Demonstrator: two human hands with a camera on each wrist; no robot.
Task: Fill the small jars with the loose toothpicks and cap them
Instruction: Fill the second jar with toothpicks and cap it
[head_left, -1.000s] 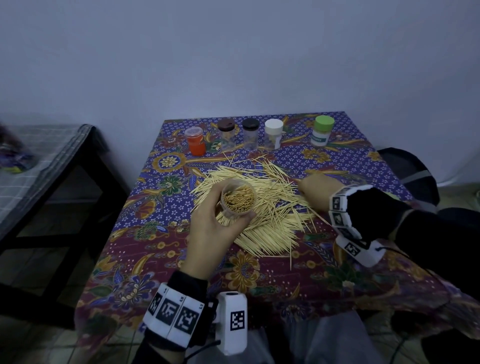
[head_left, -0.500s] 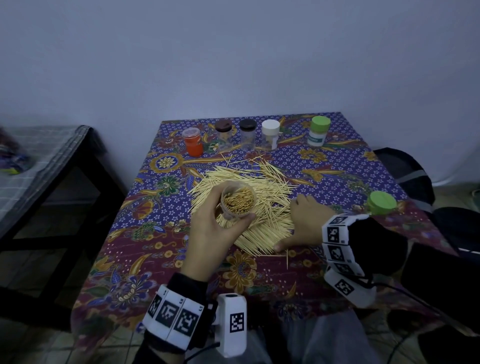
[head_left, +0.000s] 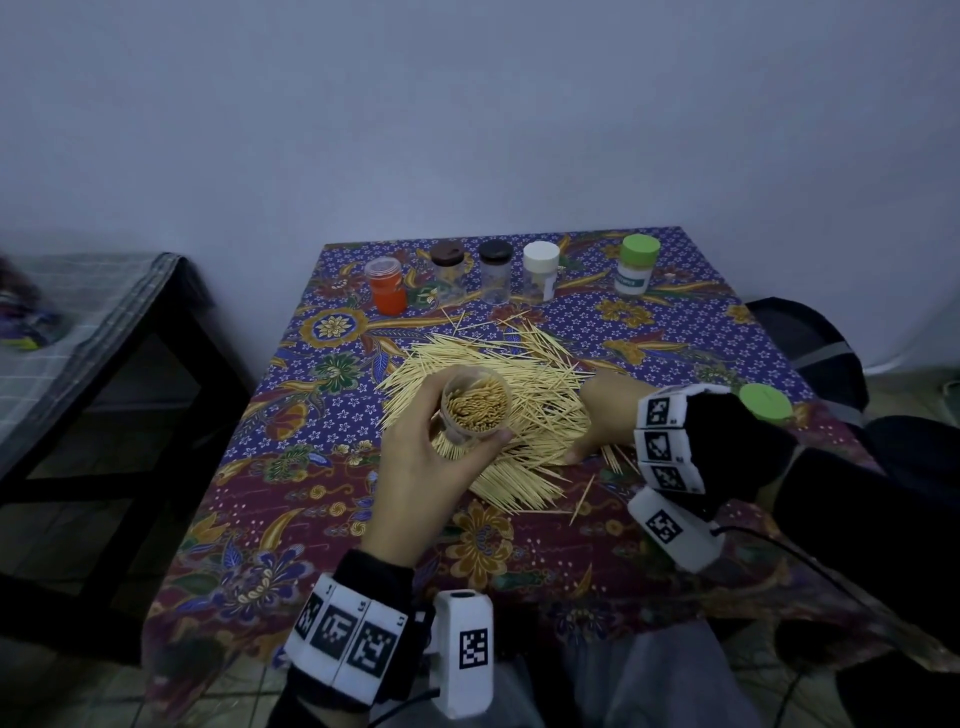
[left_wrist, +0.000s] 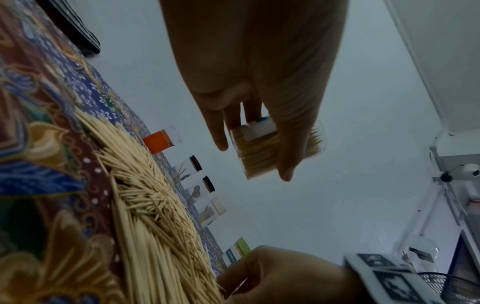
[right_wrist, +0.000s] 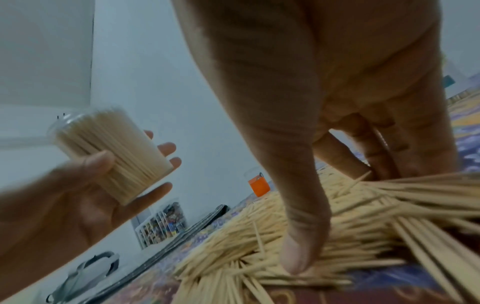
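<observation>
Head view: the clear jar (head_left: 475, 410), uncapped and packed full of upright toothpicks, is gripped by the left hand (head_left: 431, 478) above the loose toothpick pile (head_left: 524, 415). The right hand (head_left: 605, 418) rests on that pile, fingers bent, thumb pressing down. Only the left wrist view shows a white label on the jar's wall.

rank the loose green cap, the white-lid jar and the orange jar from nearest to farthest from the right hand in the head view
1. Loose green cap: lying on the cloth just right of the right hand.
2. White-lid jar: in the back row, slightly left of the hand.
3. Orange jar: far left end of the back row.
</observation>
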